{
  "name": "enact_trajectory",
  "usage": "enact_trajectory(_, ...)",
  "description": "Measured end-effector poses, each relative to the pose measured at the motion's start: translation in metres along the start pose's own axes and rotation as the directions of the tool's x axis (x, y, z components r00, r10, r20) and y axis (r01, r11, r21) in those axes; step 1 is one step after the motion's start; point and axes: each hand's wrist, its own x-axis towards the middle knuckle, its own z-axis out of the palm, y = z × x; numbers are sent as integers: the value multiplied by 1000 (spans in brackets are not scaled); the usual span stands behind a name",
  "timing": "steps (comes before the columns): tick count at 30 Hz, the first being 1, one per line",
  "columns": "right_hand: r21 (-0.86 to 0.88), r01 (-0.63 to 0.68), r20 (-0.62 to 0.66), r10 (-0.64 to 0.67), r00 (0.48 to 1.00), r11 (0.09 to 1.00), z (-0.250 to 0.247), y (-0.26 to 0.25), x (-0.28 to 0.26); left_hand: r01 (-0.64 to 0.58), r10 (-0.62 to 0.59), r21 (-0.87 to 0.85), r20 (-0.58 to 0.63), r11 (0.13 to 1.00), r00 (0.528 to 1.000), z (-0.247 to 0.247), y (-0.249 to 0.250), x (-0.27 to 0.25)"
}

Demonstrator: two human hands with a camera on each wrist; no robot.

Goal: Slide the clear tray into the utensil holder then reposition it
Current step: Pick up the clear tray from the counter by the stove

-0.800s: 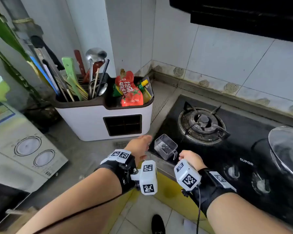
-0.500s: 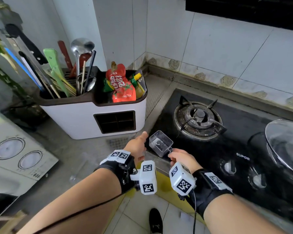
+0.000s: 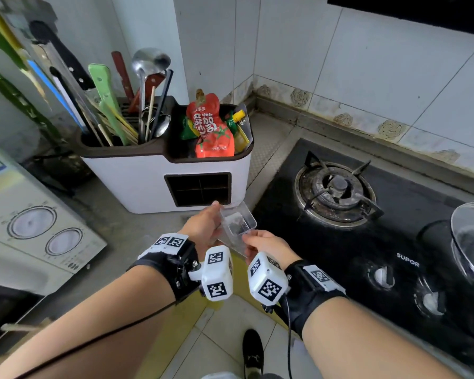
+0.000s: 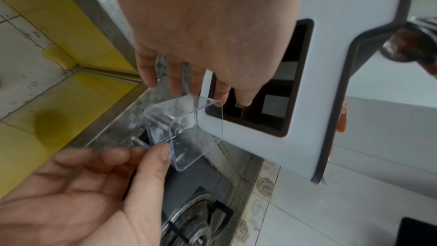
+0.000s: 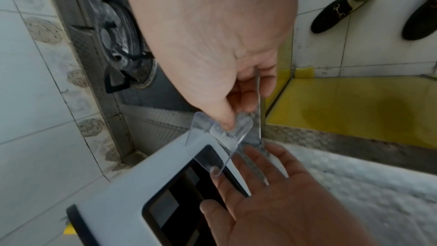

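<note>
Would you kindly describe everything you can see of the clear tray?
The clear tray is a small transparent plastic box with rounded corners, a flat lip and specks of residue inside. It is held tilted in the air just before the utensil holder's dark slot, not yet inside. The right hand pinches its near lip; the left hand touches its left side.

The left hand (image 4: 212, 25) is reaching down from the top, its straight fingers (image 4: 175, 83) touching the upper edge of the clear tray (image 4: 175, 128). The right hand (image 4: 82, 194) is coming in from below, its thumb and fingers pinching the tray's near rim. Just beyond the left fingers, the holder (image 4: 343, 63) is showing its dark square slot (image 4: 272, 115), and the tray's far corner is overlapping the slot's edge. Below the right fingers, a burner (image 4: 196, 218) is lying on the surface (image 4: 113, 134).
</note>
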Motion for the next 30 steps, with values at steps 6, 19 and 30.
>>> enact_trajectory(6, -48, -14, 27, 15, 1000, 999, 32, -11, 9, 12, -12, -9, -47, 1000, 999, -30, 9, 0)
enact_trajectory(19, 18, 2, 23, -3, 1000, 1000, 65, -39, 13, 39, -34, -78, 69, 996, 997, -38, 32, 4)
enact_trajectory(30, 122, -37, -12, 39, 999, 992, 73, -42, 21, 37, -25, -113, 108, 993, 994, -43, 43, -3)
